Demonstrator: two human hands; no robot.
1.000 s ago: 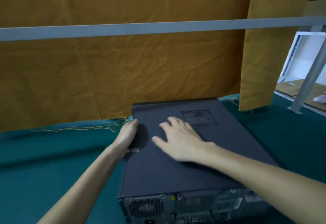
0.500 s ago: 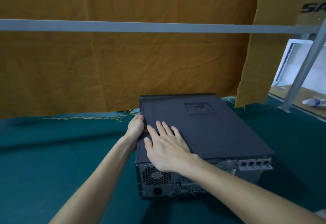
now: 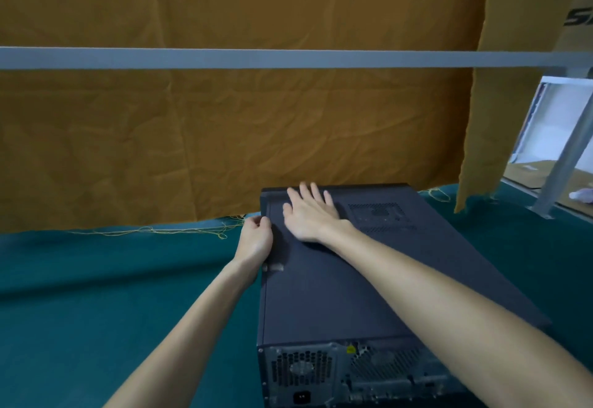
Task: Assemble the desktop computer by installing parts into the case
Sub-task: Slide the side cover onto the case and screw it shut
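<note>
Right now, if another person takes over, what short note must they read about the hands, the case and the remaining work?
Left hand: grips the left edge of the computer case.
Right hand: lies flat, fingers straight, on the side panel near its far end.
Case: lies on its side on the green table cloth, rear ports toward you.
Done: panel covers the case.
Left: whether it is fully seated or fastened cannot be seen; check.
</note>
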